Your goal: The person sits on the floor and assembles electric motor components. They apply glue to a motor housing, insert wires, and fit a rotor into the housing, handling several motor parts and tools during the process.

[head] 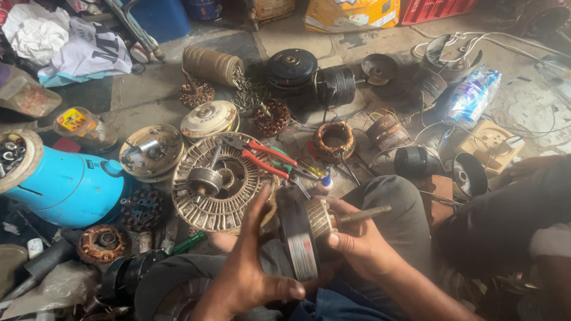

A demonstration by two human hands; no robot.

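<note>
both hands (297,255) around a motor rotor (306,229) over cluttered floor (523,107)

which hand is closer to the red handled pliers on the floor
Left. The left hand has its fingertips raised just below the red-handled pliers; the right hand sits farther right, gripping the motor rotor.

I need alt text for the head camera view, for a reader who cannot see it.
Two bare hands hold a motor rotor with a shaft over the person's lap: the left hand grips its dark rim, the right hand its shaft end. On the floor beyond lie red-handled pliers, a ribbed round fan housing and copper windings.
</note>
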